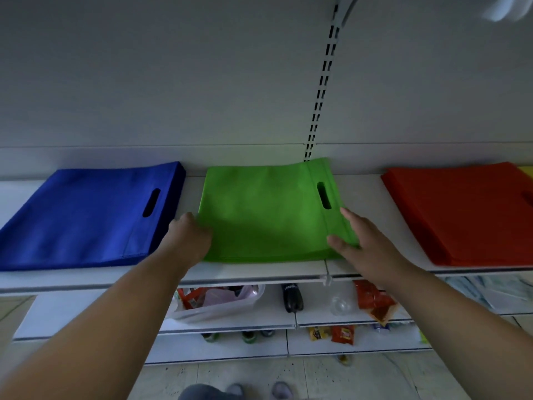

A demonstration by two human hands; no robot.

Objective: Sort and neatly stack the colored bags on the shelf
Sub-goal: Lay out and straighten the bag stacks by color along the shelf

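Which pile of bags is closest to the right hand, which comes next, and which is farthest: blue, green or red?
From the right hand, in the head view:
1. Green bags, in the middle; the fingers touch their right edge.
2. Red bags, off to the right, with bare shelf between.
3. Blue bags, on the far left, beyond the green pile.

Green bags (268,209) matt cloth; shelf (259,271) smooth, painted white.
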